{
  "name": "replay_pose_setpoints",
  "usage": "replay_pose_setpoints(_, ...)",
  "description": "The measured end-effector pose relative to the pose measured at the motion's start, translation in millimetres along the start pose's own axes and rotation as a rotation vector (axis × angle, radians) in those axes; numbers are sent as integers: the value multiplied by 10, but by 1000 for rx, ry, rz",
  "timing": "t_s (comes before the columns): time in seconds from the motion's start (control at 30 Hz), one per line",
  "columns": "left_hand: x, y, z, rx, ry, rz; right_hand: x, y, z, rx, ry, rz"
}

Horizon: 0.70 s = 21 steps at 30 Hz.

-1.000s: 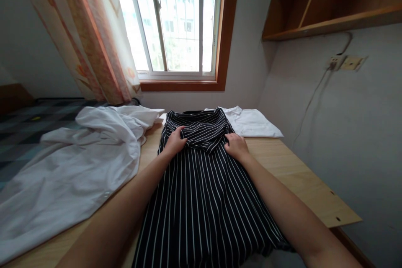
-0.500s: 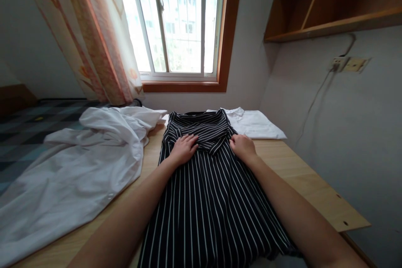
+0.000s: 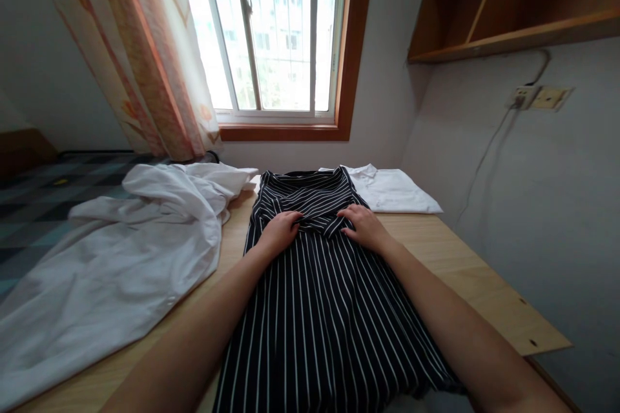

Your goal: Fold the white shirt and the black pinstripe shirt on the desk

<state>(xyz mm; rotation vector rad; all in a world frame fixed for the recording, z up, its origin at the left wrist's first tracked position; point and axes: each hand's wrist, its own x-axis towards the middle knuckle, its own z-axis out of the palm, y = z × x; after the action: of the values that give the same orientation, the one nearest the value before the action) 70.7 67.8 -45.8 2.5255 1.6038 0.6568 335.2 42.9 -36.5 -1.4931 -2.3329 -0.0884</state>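
A black skirt (image 3: 329, 310) with white pinstripes lies spread lengthwise before me, its narrow waist end pointing at the window. Across its upper part runs a tie (image 3: 334, 224) of the same striped cloth. My left hand (image 3: 281, 231) rests on the left of this tie, fingers stretched over the fabric and bent a little at the tips. On the tie's right end lies my right hand (image 3: 364, 227), with its fingers and thumb apart. Neither hand lifts the cloth.
A crumpled white garment (image 3: 145, 258) covers the left of the wooden board (image 3: 465, 271) and reaches onto a checked bedspread (image 3: 29, 226). Behind the skirt lies a folded white shirt (image 3: 397, 190). A shelf (image 3: 523, 39) and a plugged-in cord (image 3: 484, 155) are on the right wall.
My right hand has moved left from the skirt's right edge onto the tie, its fingers opening from a closed shape. My left hand has drawn back slightly.
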Motion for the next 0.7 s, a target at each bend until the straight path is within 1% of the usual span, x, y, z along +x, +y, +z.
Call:
replay_pose_setpoints(0.07,4,7,1,8,5,-11,14,-87,62,28,5,-108)
replay_pose_setpoints(0.17,10,25,-2,34,-1,-18,48,-179,151,18,11,-175)
replay_pose_setpoints(0.3,8,57,-36,60,-6,-29,77,-190,188,62,2,-260)
replay_pose_setpoints(0.37,7,70,-55,75,12,-35,70,-176,177,108,48,-262)
replay_pose_setpoints(0.43,9,76,-66,93,56,-40,55,-167,158,124,89,-248)
replay_pose_setpoints(0.5,14,71,-66,104,111,-38,44,-156,137,92,66,-237)
replay_pose_setpoints(0.6,24,46,-50,97,168,-15,47,-113,112,1,-24,-201)
replay_pose_setpoints(0.63,26,36,-43,91,176,-5,51,-89,106,-24,-33,-179)
replay_pose_setpoints(0.7,27,19,-28,80,172,19,57,-38,97,-59,-11,-118)
